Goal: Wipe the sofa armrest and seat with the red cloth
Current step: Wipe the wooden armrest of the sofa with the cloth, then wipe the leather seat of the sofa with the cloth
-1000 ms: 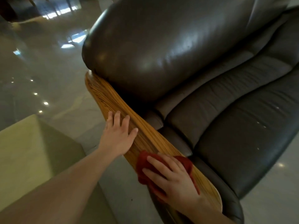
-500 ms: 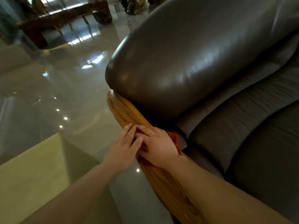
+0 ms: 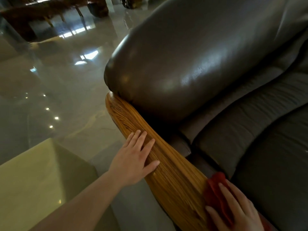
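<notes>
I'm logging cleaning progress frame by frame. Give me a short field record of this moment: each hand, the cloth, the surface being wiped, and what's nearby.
left: the left hand lies flat on the striped wooden armrest, fingers straight
right: the right hand presses the red cloth with straight fingers
cloth position: on the armrest's near end
seat: dark leather seat cushion, right of the armrest
backrest: glossy dark leather back cushion
nearby: shiny grey floor; pale yellow-green block, lower left
</notes>
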